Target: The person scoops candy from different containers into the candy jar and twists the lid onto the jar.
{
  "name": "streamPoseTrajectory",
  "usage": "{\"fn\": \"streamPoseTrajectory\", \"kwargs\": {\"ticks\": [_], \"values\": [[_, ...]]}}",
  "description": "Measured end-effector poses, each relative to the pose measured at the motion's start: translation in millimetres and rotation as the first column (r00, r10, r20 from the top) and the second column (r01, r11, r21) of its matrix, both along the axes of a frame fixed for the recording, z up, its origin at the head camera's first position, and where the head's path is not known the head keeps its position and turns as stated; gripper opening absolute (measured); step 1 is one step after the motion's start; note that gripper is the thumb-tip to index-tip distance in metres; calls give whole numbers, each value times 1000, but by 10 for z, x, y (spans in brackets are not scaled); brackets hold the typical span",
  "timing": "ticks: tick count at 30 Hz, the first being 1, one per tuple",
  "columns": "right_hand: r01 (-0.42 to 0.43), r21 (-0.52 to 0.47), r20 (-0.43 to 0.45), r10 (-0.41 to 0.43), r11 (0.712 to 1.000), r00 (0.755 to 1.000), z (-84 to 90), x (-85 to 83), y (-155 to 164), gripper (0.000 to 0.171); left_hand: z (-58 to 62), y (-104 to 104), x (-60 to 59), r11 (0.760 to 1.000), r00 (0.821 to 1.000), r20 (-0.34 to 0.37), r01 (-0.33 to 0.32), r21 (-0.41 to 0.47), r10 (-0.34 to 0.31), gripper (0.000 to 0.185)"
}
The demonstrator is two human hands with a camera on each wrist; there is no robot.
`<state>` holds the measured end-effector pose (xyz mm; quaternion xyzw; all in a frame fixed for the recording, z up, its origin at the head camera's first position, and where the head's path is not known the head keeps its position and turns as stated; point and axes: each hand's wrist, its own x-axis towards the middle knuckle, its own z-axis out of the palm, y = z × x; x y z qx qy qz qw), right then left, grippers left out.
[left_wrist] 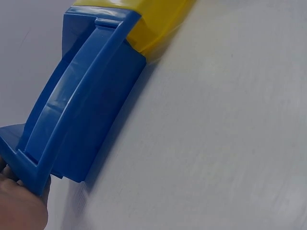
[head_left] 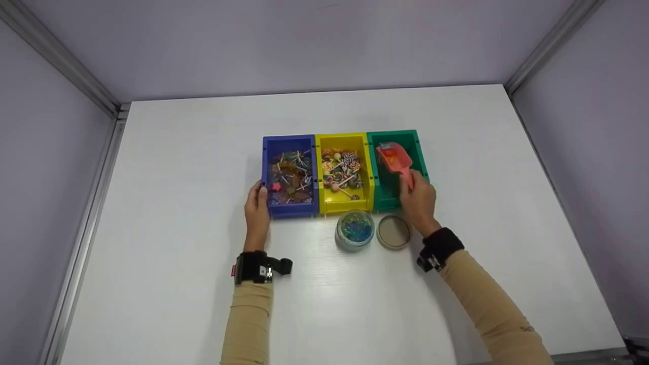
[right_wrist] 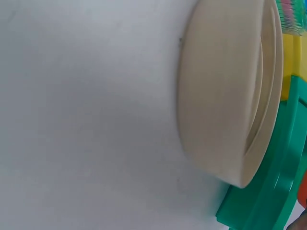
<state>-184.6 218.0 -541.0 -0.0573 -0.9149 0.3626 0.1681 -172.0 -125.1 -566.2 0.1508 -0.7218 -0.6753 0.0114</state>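
My left hand (head_left: 257, 210) grips the left wall of the blue bin (head_left: 291, 209), thumb over its edge; the left wrist view shows the hand (left_wrist: 21, 203) at the bin's corner. Wrapped candies and lollipops lie in that bin. In my right hand (head_left: 420, 200) is the handle of a red scoop (head_left: 397, 158), held over the green bin (head_left: 388, 203). A few small orange and clear wrapped pieces (head_left: 389, 152) sit in the scoop's bowl. Between the two stands the yellow bin (head_left: 347, 207) with swirl lollipops (head_left: 345, 170), joined side by side to the others.
In front of the bins stands an uncapped clear jar (head_left: 354, 241) with blue and green contents. Its beige round lid (head_left: 394, 232) lies beside it, near my right wrist. Walls border the white table (head_left: 177, 152) at the back and sides.
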Motion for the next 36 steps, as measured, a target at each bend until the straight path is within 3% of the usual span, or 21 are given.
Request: {"fn": "streamPoseTrajectory", "kwargs": {"ticks": [7,21,26,36], "values": [[-22,-43,-129,16,999,991,-46,78,32,27,6,1,-1,1000,1000,19,1,13,-1,47],[-122,-73,-339,90,990,937,-84,254,82,19,-9,6,2,1000,1000,-26,-11,-8,11,47],[-172,-47,-367,143,984,919,-56,341,115,19,-10,-5,1,1000,1000,-8,-4,-10,4,47],[-204,1,-325,194,979,926,-7,486,225,20,-4,-1,5,1000,1000,0,-7,6,7,46]]}}
